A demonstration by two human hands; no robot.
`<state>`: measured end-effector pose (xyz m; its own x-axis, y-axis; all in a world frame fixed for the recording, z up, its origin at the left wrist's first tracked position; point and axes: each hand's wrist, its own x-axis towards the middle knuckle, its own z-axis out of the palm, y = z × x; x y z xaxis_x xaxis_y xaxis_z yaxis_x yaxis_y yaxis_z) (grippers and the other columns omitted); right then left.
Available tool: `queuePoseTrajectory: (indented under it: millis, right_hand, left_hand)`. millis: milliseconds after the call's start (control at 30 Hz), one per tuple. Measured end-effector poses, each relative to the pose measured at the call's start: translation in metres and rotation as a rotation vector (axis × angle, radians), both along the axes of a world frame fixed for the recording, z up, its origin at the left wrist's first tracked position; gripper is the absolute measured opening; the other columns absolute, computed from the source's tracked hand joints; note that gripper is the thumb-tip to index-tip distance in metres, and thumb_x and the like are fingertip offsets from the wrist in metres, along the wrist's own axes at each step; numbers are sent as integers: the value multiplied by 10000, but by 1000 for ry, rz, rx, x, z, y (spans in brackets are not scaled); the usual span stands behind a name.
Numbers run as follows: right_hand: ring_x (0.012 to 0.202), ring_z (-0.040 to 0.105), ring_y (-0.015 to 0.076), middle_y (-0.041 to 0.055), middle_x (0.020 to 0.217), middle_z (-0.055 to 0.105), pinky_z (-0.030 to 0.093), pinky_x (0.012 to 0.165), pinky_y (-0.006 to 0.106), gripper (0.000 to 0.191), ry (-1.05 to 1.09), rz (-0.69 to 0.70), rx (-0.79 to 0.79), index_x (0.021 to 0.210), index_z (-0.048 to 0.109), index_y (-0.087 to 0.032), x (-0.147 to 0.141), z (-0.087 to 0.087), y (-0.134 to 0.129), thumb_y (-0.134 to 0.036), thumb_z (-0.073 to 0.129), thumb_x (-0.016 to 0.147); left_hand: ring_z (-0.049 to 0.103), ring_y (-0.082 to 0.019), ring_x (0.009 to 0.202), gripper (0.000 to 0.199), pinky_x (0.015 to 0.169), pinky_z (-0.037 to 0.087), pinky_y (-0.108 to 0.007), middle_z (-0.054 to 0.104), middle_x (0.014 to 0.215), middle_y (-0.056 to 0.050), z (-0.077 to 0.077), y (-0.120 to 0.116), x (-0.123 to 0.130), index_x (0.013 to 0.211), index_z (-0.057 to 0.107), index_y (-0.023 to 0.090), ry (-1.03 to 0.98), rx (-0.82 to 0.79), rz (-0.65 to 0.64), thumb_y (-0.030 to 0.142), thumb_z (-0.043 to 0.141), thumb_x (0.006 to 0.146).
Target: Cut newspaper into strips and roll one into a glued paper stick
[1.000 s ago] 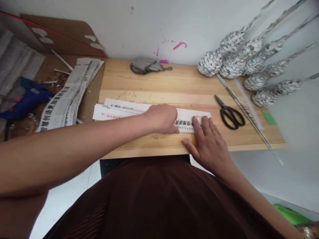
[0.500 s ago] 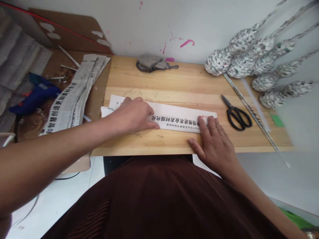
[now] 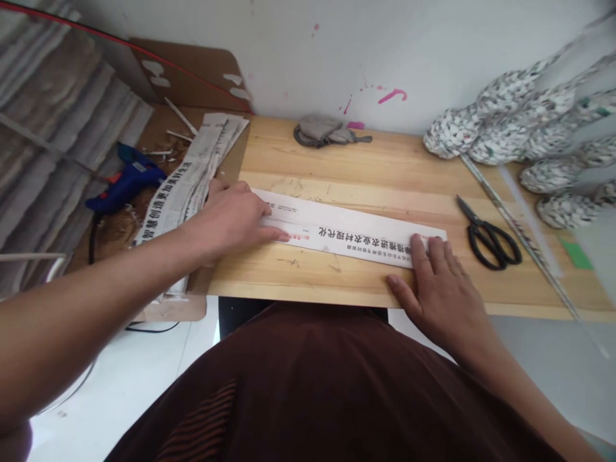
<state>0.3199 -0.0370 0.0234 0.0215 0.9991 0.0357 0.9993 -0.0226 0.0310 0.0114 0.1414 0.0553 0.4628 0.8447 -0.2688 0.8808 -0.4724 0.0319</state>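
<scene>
A long strip of folded newspaper [image 3: 356, 240] lies across the wooden table, printed with black characters and a little red. At its left end my left hand [image 3: 235, 215] is closed over the paper, fingers bent and thumb along the near edge, hiding that end. My right hand [image 3: 440, 282] rests on the right end with fingers stretched flat and the thumb on the bare wood. Black-handled scissors [image 3: 488, 240] lie just right of the strip, apart from my right hand.
More newspaper strips [image 3: 173, 199] and a blue glue gun [image 3: 128, 179] lie on a brown board at left. A grey cloth item [image 3: 322, 131] sits by the wall. Woven paper pieces [image 3: 500, 122] and a thin paper rod [image 3: 520, 234] are at right.
My left hand has slid left along the newspaper strip, uncovering more print. My right hand stays on the right end. The whole view has shifted, with things appearing farther right.
</scene>
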Motion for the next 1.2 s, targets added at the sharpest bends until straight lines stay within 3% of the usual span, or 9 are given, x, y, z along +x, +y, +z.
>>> queuePoseTrajectory:
  millis: [267, 467, 633, 967, 1200]
  right_hand:
    - [1413, 302, 495, 346, 1496, 357, 347, 1063, 662, 811, -15, -54, -13, 1513, 267, 34, -6, 1, 8, -575, 292, 979]
    - [1381, 356, 497, 336, 1465, 401, 377, 1038, 662, 818, -26, -44, 17, 1505, 293, 6, -6, -1, 10, -604, 327, 960]
    - [1368, 363, 514, 367, 1440, 403, 379, 1043, 650, 854, -51, -57, -6, 1475, 326, 53, -6, -1, 10, -624, 277, 957]
    - [1386, 345, 499, 355, 1449, 391, 356, 1068, 627, 867, -70, -60, -27, 1481, 304, 62, -6, 0, 11, -627, 219, 961]
    - [1418, 299, 482, 334, 1487, 357, 340, 1087, 621, 858, -37, -58, -6, 1509, 275, 38, -3, -4, 7, -623, 247, 962]
  left_hand:
    - [498, -387, 1143, 674, 991, 275, -494, 711, 927, -129, 1, -7, -16, 943, 757, 214, -26, 46, 73, 795, 489, 729]
    - [493, -400, 1135, 630, 944, 290, -503, 707, 886, -139, 2, -13, -26, 878, 739, 220, -63, 114, 112, 783, 484, 754]
    - [479, -392, 1152, 543, 932, 289, -496, 726, 944, -119, 3, -19, -29, 914, 722, 245, -107, 115, 157, 725, 498, 798]
    - [505, -378, 1054, 503, 872, 326, -492, 689, 872, -135, -16, -28, -33, 820, 678, 199, -170, 300, 163, 680, 530, 833]
    - [516, -387, 1050, 379, 860, 347, -537, 678, 941, -146, -26, -41, -31, 964, 640, 207, -275, 402, 243, 564, 537, 889]
